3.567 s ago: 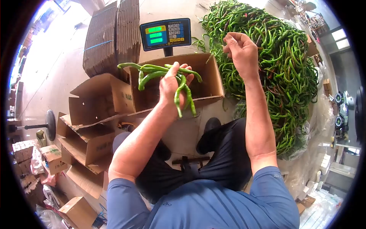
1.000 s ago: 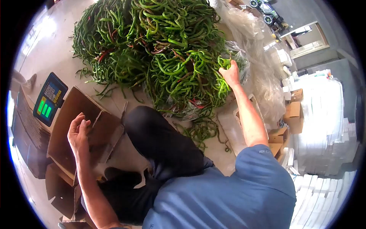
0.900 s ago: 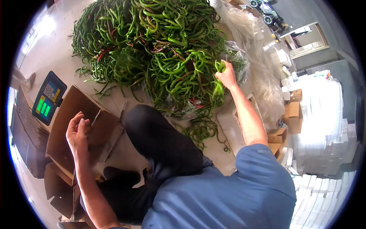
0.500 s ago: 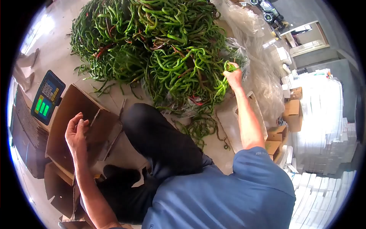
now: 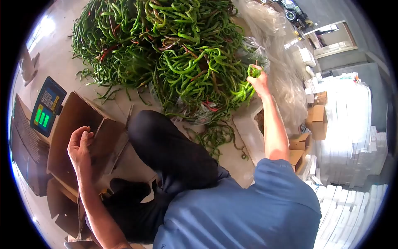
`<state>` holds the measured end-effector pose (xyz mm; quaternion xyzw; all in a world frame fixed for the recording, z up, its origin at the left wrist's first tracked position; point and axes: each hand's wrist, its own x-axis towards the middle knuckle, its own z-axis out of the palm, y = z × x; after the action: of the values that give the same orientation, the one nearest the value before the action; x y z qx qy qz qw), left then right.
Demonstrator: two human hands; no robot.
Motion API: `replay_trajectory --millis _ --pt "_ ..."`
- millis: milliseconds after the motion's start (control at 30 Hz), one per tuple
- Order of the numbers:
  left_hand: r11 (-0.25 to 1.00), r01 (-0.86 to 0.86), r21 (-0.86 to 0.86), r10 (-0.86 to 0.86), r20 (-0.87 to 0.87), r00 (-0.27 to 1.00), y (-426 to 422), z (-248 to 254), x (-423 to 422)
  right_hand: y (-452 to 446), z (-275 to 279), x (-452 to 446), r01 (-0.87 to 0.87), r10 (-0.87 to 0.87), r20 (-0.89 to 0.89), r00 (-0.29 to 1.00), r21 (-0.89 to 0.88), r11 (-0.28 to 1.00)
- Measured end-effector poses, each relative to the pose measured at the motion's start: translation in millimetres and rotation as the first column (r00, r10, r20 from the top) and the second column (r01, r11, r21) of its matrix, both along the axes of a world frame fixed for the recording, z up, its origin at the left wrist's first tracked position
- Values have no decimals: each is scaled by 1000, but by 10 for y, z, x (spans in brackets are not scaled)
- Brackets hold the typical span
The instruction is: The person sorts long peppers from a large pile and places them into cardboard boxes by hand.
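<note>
Right hand: grip clenched on green peppers | Left hand: grip released, over carton

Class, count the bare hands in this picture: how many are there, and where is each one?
2. The left hand appears over the open cardboard box; the right hand holds green peppers by the pepper pile. No others show.

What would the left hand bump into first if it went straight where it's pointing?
The left hand would probably meet the open brown cardboard box, though it might pass over it; depth is unclear.
</note>
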<state>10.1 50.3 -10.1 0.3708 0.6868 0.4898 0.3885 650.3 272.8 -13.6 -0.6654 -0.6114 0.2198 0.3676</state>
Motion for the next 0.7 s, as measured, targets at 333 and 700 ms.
replay_trajectory --millis 333,700 --pt "999 32 -11 -32 32 999 1 -33 86 -358 56 -2 23 -21 35 999 -68 997" --pt "993 115 7 -115 -62 991 17 -103 70 -640 315 -162 236 -235 27 972 -83 968"
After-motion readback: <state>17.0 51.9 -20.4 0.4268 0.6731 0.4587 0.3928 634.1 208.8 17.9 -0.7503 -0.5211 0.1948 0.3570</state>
